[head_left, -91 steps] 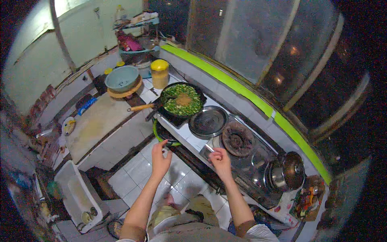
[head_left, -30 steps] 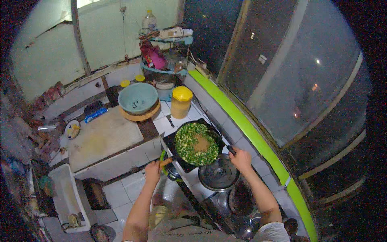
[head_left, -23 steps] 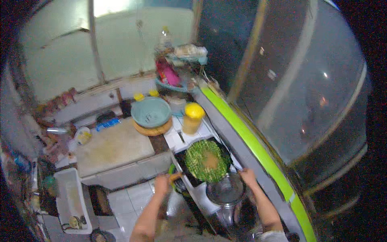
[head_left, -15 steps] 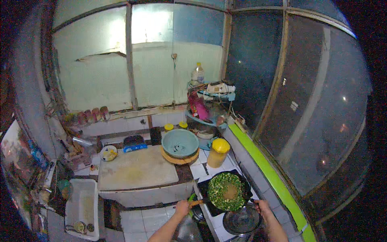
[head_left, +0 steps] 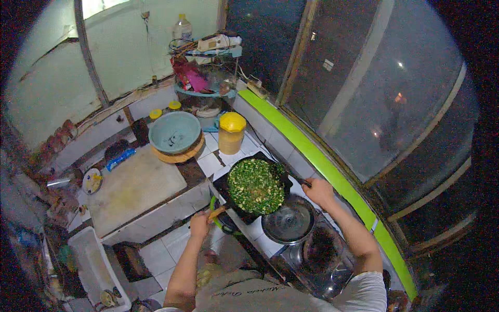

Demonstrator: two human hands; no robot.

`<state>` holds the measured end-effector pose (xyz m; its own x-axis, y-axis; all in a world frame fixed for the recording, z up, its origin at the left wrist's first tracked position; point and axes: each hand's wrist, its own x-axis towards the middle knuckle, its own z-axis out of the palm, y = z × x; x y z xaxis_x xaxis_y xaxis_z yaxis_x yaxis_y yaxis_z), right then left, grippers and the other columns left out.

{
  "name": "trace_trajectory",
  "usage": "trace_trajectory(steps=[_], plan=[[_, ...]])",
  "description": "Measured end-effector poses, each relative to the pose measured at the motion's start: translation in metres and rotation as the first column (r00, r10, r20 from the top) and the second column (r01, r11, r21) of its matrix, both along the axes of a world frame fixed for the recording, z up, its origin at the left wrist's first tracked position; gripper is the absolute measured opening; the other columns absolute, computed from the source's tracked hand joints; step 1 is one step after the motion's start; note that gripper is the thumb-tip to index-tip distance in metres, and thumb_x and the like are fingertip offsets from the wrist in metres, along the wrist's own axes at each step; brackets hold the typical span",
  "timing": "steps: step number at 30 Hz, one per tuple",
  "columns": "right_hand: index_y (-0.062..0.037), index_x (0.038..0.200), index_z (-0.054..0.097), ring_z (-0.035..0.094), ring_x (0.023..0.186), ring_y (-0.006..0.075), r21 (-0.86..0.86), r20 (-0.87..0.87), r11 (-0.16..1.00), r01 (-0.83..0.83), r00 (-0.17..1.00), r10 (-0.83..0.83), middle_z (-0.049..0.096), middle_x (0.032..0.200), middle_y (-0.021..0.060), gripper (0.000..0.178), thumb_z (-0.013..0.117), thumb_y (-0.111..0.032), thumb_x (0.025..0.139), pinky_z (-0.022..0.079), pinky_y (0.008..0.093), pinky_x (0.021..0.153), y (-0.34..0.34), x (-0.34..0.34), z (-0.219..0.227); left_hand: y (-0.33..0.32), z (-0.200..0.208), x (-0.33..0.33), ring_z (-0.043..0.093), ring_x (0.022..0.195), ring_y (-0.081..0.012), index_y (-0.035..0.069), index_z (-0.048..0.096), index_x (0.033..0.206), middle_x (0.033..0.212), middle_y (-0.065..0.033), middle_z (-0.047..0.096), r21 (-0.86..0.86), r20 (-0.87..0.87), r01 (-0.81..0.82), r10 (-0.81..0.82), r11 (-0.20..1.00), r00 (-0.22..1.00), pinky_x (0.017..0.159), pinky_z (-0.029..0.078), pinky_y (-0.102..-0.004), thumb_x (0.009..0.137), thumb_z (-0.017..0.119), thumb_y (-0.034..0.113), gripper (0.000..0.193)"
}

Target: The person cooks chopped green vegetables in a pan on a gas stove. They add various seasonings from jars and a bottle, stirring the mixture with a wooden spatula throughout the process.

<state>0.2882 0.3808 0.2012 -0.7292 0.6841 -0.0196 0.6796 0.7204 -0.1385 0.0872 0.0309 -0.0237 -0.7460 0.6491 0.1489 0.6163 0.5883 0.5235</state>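
Observation:
A dark wok [head_left: 248, 213] on the stove is full of chopped greens [head_left: 254, 186] mixed with pale bits. My left hand [head_left: 199, 225] is closed around the wok's wooden handle [head_left: 217, 212] at its near left side. My right hand [head_left: 319, 192] is closed on the dark handle [head_left: 300, 180] of a utensil that reaches into the greens at the right rim. Its working end is buried, so its exact kind does not show. Just below the wok, near my right forearm, lies a round lid [head_left: 287, 221] with a knob.
Behind the wok stands a yellow-lidded canister [head_left: 232, 136]. A grey-blue basin [head_left: 175, 134] rests on a round wooden board [head_left: 178, 154]. To the left are a pale worktop slab [head_left: 132, 187] and a white trough [head_left: 99, 260]. A green ledge [head_left: 312, 151] runs along the right wall.
My view has swung right and down. The brown patch on top of the greens has mostly been mixed in. My right hand is now higher beside the wok; my left keeps its hold.

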Motion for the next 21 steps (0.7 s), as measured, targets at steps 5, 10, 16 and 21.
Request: trace_trajectory(steps=[5,10,16,21], plan=[[-0.0032,0.094,0.069,0.066,0.070,0.0300,-0.160,0.163,0.986,-0.046,0.984,0.073,0.068,0.079,0.0159,0.037,0.063,-0.036,0.079,0.051,0.0414,0.064,0.050,-0.004,-0.030,0.001,0.012,0.000,0.060,0.086,-0.0317,0.012,0.065,0.113,0.088,-0.0134,0.062,-0.061,0.026,-0.018,0.019,0.998,0.999,0.080,0.047,-0.0430,0.076,0.068,0.019,0.037],[-0.0100,0.069,0.057,0.039,0.037,0.0119,-0.772,0.251,0.503,0.389,0.913,-0.321,0.049,0.052,0.0019,0.026,0.062,-0.032,0.083,0.029,0.0301,0.033,0.066,0.007,-0.047,0.003,0.025,-0.006,0.059,0.088,-0.0326,0.011,0.066,0.113,0.091,-0.0138,0.064,0.047,0.220,-0.035,0.024,0.998,0.975,0.079,0.046,-0.0427,0.075,0.070,0.020,0.039],[-0.0151,0.084,0.044,0.021,0.037,0.0037,-0.953,0.304,-0.174,0.249,0.795,-0.524,0.033,0.052,-0.0062,0.022,0.060,-0.030,0.087,0.014,0.0205,0.032,0.024,0.011,-0.100,-0.006,0.005,-0.017,0.059,0.086,-0.0330,0.011,0.065,0.112,0.092,-0.0122,0.063,-0.009,-0.003,0.044,-0.044,0.999,0.999,0.077,0.046,-0.0413,0.074,0.069,0.017,0.039],[-0.0091,0.095,0.058,0.030,0.034,0.0069,-0.980,0.143,0.002,0.197,0.717,-0.682,0.044,0.052,-0.0014,0.022,0.060,-0.029,0.085,0.020,0.0242,0.031,-0.005,0.021,-0.092,-0.003,0.012,-0.015,0.058,0.085,-0.0340,0.011,0.063,0.114,0.090,-0.0129,0.062,-0.025,0.036,0.053,-0.052,0.998,0.998,0.077,0.047,-0.0430,0.074,0.068,0.016,0.041]])
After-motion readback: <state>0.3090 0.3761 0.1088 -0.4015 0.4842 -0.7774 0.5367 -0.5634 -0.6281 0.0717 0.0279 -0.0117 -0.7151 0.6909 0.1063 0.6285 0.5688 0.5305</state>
